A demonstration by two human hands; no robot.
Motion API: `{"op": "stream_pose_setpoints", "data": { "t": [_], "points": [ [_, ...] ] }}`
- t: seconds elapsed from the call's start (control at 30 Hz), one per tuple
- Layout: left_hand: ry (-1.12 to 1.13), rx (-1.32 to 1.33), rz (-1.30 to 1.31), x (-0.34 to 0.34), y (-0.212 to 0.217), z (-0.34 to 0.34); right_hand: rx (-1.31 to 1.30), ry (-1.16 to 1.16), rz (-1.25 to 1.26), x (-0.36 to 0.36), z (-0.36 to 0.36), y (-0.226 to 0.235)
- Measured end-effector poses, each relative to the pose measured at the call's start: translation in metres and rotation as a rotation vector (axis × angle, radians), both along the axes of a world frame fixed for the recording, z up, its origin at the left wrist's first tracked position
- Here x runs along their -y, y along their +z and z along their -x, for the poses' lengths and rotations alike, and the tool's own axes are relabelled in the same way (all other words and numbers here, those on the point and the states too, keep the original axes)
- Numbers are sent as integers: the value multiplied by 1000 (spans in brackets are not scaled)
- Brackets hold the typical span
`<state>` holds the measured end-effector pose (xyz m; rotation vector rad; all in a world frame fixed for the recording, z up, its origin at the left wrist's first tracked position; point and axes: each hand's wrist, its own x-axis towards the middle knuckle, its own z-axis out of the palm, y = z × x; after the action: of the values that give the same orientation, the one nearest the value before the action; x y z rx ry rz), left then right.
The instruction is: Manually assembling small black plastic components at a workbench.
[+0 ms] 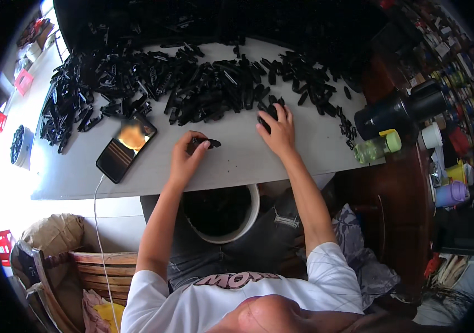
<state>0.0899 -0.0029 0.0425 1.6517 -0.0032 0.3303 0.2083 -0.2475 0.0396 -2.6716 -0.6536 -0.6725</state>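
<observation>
Pale grey tabletop [314, 147] carries a broad heap of small, elongated black plastic-looking parts [209, 91]. On the heap's near side, the person's left hand [186, 157] pinches one slim black piece [213, 144]. The right hand [280, 133] curves over parts at the heap's edge; its grip cannot be confirmed. Judged light, stiff, somewhat slippery: the piece is best held by its long sides.
</observation>
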Motion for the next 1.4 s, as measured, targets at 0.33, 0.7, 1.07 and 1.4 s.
{"op": "stream_pose_setpoints", "data": {
  "t": [0.33,0.7,1.07,1.4],
  "points": [
    [-201,-245,902,-11,10,48,135,156,226,-19,87,19],
    [-127,-357,394,12,22,78,1,240,-68,-23,121,11],
    [-230,-237,37,41,12,82,-850,554,-1276,-47,160,32],
    [-377,-191,109,50,26,88,-976,526,-1391,-46,167,26]
  ]
}}
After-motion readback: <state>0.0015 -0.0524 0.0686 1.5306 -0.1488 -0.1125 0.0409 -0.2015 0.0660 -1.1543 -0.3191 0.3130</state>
